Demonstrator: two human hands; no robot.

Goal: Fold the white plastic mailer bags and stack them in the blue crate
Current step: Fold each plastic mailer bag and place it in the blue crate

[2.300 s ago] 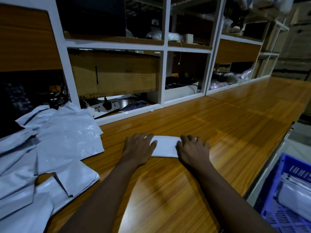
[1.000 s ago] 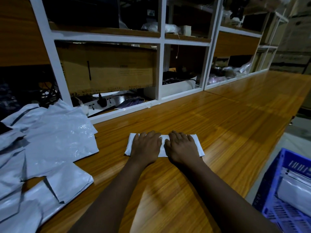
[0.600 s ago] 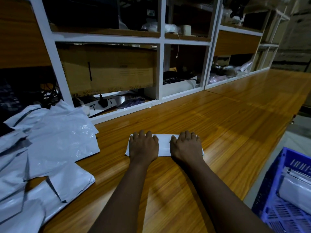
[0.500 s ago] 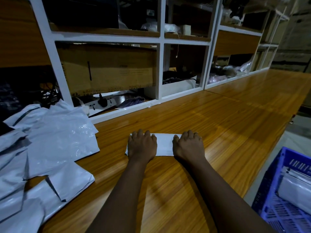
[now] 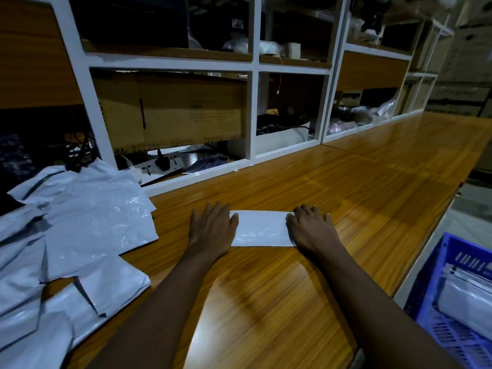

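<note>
My left hand (image 5: pixel 213 231) and right hand (image 5: pixel 312 230) press flat, fingers straight, on opposite ends of the folded white plastic mailer bag (image 5: pixel 262 229) on the glossy wooden counter (image 5: pixel 346 182), to set its crease; blue plastic crate (image 5: pixel 428 286) nearby, right.

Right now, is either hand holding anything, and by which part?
Nothing is gripped. The left hand and right hand lie flat on the folded mailer, pressing its two ends against the table.

Left hand (image 5: pixel 211 230) and right hand (image 5: pixel 311 229) lie palm-down, fingers straight, arms stretched forward, well apart
</note>
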